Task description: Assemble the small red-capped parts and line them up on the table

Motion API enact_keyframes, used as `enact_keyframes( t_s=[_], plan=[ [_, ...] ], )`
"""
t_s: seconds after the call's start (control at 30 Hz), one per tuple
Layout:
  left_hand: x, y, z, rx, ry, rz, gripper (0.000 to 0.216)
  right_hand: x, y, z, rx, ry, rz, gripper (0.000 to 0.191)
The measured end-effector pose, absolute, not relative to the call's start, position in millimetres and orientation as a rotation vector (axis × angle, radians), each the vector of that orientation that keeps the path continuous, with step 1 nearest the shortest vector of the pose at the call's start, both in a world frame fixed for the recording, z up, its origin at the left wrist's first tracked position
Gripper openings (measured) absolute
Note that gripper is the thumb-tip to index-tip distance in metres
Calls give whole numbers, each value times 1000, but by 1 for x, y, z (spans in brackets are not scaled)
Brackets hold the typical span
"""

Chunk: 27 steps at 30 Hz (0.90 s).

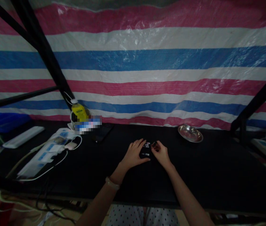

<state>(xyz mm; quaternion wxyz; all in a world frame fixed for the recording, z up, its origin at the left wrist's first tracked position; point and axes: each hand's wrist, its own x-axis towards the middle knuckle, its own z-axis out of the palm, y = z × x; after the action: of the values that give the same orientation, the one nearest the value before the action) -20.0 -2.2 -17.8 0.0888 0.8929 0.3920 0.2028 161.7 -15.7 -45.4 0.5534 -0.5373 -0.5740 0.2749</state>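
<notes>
My left hand (134, 154) lies low over the black table, a pale bracelet on its wrist. Its thumb and fingers curve around the edges of a small black object with white and reddish printed marks (146, 145); the exact kind is too dark to tell. Just to the right, my right hand (160, 152) has its thumb and fingertips pinched together on a small dark piece (154, 144), mostly hidden by the fingers. The two hands are close but apart.
A shiny round metal dish (190, 133) sits at the back right. Toward the left are a power strip (44, 153) with cables, a white bar (24, 137), a yellow bottle (79, 111) and a dark flat object (103, 133). Black frame posts (50, 59) flank the striped sheet (133, 59).
</notes>
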Motion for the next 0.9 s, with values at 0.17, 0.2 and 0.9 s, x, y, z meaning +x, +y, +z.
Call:
enact_keyframes(
  t_s=[0.17, 0.2, 0.9],
  plan=[
    [-20, -1, -22, 2647, 1201, 531, 87, 163, -17, -48, -1364, -1468, 520, 10],
    [-20, -1, -22, 2640, 1212, 514, 87, 164, -17, -48, -1387, -1489, 488, 9],
    [-22, -1, -28, 2593, 1262, 547, 88, 165, -19, -48, -1417, -1536, 384, 6]
  ],
)
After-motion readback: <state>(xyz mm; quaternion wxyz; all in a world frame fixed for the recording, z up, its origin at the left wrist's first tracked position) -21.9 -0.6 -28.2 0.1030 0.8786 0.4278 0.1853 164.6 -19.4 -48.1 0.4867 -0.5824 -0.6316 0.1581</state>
